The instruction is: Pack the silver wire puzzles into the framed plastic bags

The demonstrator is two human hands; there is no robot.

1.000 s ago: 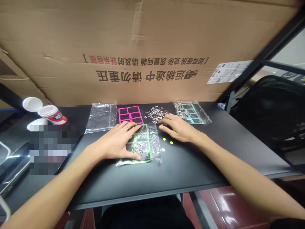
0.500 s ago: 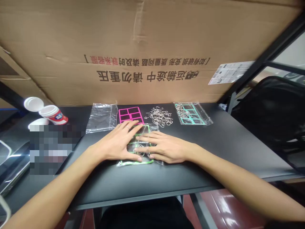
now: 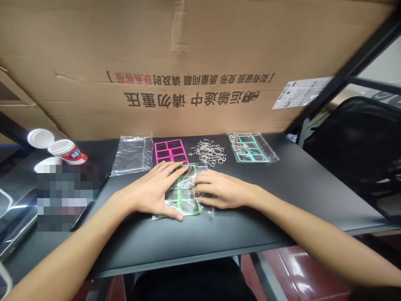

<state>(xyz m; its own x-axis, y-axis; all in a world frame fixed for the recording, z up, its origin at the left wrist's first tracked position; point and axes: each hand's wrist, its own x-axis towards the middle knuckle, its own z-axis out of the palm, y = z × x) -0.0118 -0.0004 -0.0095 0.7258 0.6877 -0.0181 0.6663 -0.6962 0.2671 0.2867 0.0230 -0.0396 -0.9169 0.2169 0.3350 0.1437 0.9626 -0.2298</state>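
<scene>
A green plastic grid frame [image 3: 180,194] lies in a clear plastic bag [image 3: 208,211] near the middle of the table's front. Over its left side rests my left hand [image 3: 152,188], fingers spread and thumb stretched along the lower edge. My right hand [image 3: 222,190] is at the bag's right side, its fingers curled around thin metal wire hooks [image 3: 194,194] that show at the fingertips. Whether these hooks are inside the bag or on top of it is unclear. Just beyond my left fingertips lies a pink grid frame [image 3: 171,151].
A pile of wire hooks [image 3: 208,151] lies behind my right hand. Farther right is a bag with a teal frame and hooks [image 3: 250,148]; a clear bag [image 3: 133,155] lies left. An open red-and-white tub [image 3: 70,152] stands far left. Cardboard [image 3: 188,46] walls the back.
My right hand has drawn slightly right and its fingers have curled in from lying flatter over the bag. My left thumb has slid down to the frame's lower edge.
</scene>
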